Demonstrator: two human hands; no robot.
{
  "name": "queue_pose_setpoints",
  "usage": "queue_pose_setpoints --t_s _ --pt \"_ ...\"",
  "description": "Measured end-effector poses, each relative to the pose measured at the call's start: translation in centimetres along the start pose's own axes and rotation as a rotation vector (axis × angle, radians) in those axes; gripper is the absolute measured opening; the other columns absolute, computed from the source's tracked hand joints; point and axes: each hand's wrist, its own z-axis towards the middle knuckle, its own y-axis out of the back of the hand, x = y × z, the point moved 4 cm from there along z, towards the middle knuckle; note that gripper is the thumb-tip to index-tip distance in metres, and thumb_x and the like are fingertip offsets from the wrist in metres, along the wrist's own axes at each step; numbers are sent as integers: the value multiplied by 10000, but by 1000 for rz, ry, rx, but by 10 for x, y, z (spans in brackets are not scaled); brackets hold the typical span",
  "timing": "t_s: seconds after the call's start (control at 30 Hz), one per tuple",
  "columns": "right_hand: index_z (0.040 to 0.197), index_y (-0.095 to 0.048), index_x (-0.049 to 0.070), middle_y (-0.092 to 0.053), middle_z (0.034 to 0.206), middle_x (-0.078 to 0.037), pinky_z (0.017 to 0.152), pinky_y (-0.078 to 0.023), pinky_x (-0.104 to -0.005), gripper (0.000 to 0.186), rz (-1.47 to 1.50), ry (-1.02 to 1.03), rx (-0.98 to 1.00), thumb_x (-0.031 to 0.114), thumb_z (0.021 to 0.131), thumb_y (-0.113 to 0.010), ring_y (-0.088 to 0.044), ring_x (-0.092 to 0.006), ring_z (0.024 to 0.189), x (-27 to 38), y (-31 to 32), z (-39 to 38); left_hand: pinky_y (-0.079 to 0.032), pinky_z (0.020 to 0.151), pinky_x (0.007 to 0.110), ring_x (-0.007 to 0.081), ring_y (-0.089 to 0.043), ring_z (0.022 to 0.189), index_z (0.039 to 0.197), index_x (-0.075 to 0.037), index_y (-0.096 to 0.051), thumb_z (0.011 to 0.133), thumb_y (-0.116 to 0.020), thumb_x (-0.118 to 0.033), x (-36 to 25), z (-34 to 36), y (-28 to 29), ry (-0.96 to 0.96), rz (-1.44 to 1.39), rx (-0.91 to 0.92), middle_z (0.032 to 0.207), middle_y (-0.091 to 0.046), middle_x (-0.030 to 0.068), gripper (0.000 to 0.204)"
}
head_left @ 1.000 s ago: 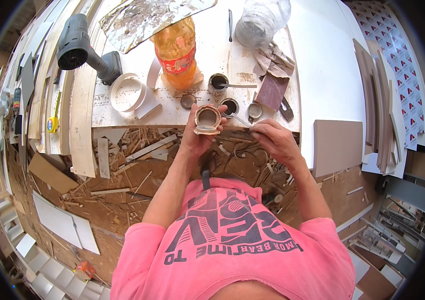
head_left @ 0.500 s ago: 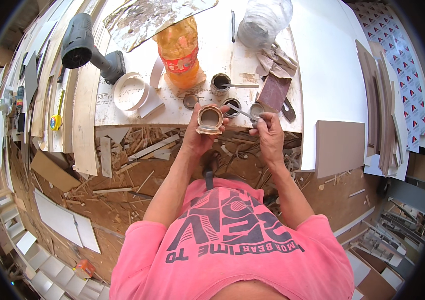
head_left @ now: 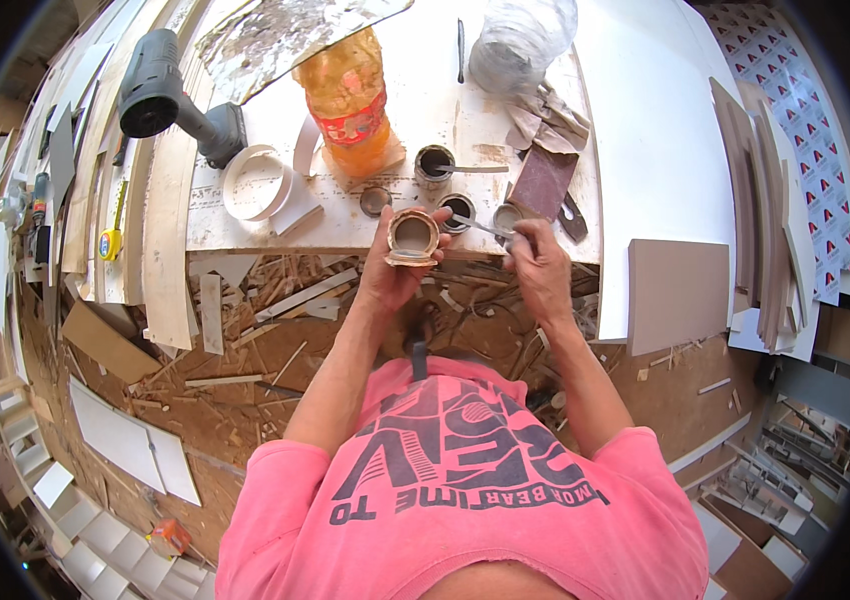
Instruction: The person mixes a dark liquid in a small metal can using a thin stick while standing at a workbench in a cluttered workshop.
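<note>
My left hand [head_left: 390,280] is wrapped round a small open tin [head_left: 413,238] with a crusted rim and greyish-brown stuff inside, its mouth tilted up at me. Between the fingers of my right hand [head_left: 542,270] is a thin flat stick [head_left: 485,227]; its far end lies over the mouth of a small dark-filled can [head_left: 458,208] on the bench edge. Just behind that can is another open can [head_left: 434,163], with a stick lying across it. A round lid [head_left: 506,216] sits beside my right fingertips, and a second round lid [head_left: 375,202] is behind my left hand.
On the bench [head_left: 235,235] are an orange bottle [head_left: 350,110], a white tape roll [head_left: 257,184], a cordless power tool [head_left: 180,100], brown sandpaper [head_left: 543,183] and a plastic-wrapped bundle [head_left: 520,50]. Wood scraps [head_left: 285,305] litter the floor below; brown panels [head_left: 680,295] stand at right.
My right hand has turned slightly and moved a little to the right. The left hand and tin have shifted slightly left, along with the whole bench view.
</note>
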Motion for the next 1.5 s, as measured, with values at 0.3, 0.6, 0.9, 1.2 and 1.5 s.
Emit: queue_pose_setpoints --t_s 0.3,0.6,0.9,1.2,1.5 --pt "1126 -598 7 -652 870 -103 671 -503 -276 199 181 102 6 59 945 -533 -655 -139 772 61 50 -37 -596 665 319 288 -654 895 1137 -64 -573 998 -355 -495 -2 -6 -4 -1 64 39 1263 -546 225 503" --pt "1004 -599 -10 -591 843 -140 676 -506 -387 190 -470 692 352 -34 822 -551 -609 -304 742 163 -12 -47 -582 685 353 260 -671 880 1144 -75 -548 996 -384 -482 -22 -44 -34 93 238 28 1171 -614 169 463" --pt "981 -590 -14 -588 849 -155 700 -507 -414 178 -432 587 276 -18 811 -538 -613 -339 794 178 -64 -85 -562 794 373 236 -643 979 1138 -38 -543 1007 -383 -445 -53 -87 -3 140 389 24 1116 -640 151 456" --pt "971 -594 -11 -583 836 -157 695 -512 -413 175 -447 544 365 -20 805 -541 -612 -339 792 191 -97 -117 -556 792 356 198 -655 924 1120 -34 -556 1018 -370 -423 -73 -113 6 157 433 -14 1031 -651 118 443" --pt "939 -594 -2 -581 813 -161 695 -510 -415 161 -484 521 300 -27 791 -538 -607 -339 776 200 -103 -123 -566 721 306 139 -644 812 1101 -41 -570 1027 -362 -401 -80 -125 0 185 397 -29 949 -647 69 422"
